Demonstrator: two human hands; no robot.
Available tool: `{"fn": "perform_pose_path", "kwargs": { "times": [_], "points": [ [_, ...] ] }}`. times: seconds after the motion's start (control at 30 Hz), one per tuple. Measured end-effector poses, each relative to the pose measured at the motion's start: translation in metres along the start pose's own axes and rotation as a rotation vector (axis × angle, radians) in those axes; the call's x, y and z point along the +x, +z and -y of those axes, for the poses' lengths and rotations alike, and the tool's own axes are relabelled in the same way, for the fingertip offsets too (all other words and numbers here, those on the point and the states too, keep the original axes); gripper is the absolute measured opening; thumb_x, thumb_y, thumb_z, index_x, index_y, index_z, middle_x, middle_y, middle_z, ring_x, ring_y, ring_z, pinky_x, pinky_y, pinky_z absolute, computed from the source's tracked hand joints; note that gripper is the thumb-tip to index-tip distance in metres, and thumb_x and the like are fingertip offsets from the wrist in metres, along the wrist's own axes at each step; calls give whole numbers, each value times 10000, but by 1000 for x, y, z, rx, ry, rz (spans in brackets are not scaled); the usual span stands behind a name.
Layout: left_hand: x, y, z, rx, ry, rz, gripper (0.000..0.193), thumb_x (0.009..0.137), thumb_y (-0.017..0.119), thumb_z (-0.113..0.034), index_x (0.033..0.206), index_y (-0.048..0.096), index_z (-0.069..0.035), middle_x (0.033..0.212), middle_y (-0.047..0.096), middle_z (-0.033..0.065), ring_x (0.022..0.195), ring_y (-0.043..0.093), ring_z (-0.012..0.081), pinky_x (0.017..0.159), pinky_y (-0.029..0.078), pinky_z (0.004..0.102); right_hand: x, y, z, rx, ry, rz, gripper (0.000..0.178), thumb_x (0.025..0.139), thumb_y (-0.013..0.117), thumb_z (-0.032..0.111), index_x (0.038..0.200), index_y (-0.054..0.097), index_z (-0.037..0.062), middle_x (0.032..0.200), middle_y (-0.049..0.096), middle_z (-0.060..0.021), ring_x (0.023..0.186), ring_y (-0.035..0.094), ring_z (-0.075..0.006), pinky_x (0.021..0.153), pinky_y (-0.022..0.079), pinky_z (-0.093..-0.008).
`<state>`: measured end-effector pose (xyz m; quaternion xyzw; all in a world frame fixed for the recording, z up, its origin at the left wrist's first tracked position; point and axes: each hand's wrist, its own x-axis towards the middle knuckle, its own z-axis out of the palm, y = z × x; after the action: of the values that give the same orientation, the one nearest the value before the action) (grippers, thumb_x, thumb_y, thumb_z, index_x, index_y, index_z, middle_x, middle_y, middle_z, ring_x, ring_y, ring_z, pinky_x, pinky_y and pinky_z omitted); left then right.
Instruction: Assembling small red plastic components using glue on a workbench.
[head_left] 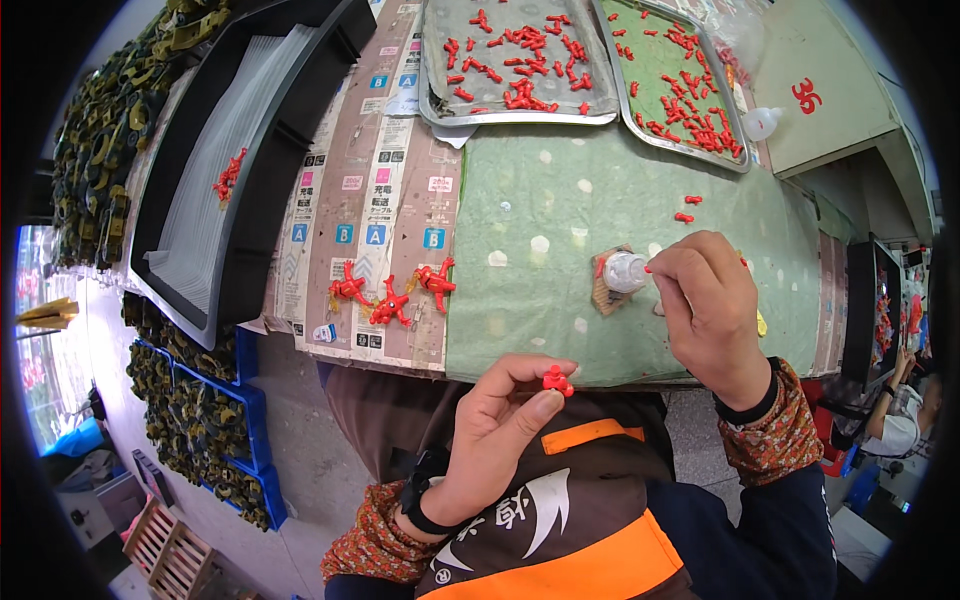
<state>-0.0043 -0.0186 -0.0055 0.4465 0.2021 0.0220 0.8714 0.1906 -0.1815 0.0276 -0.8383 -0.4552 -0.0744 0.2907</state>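
Near the table's front edge, my left hand [496, 432] pinches a small red plastic figure part [557, 381] between thumb and fingertips. My right hand [712, 305] is closed in a pinch beside a small clear bottle [627, 271]. A tiny red piece [648, 269] shows at its fingertips, against the bottle's side; its shape is too small to make out. The bottle stands on a scrap of brown cardboard [606, 297]. Two loose red parts [684, 217] lie on the green cloth [540, 200] beyond my right hand. To the left sit three assembled red figures [389, 304].
Two metal trays [520, 118] of red parts stand at the back. A long black bin [270, 170] with a few red figures is at the left. A small white-and-blue object [324, 333] lies near the front edge. Blue crates [262, 440] of dark green pieces stand on the lower left.
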Motion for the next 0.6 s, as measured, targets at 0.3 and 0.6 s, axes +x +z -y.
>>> {"fn": "perform_pose_path", "kwargs": {
  "times": [0.3, 0.6],
  "points": [
    [0, 3, -1, -24, -33, -19, 285, 1029, 642, -109, 1279, 600, 19, 1128, 663, 71, 995, 630, 110, 915, 553, 308, -1, -4, 3, 117, 101, -43, 215, 788, 686, -114, 959, 627, 3, 881, 600, -137, 777, 600, -323, 685, 486, -405],
    [4, 3, 3, -95, -88, -35, 278, 1043, 608, -95, 1296, 576, 16, 1079, 654, 62, 984, 643, 128, 934, 562, 344, -13, -1, -1, 142, 180, 1, 189, 820, 686, -101, 961, 599, -10, 861, 600, -143, 752, 605, -313, 655, 486, -391]
  ]
}}
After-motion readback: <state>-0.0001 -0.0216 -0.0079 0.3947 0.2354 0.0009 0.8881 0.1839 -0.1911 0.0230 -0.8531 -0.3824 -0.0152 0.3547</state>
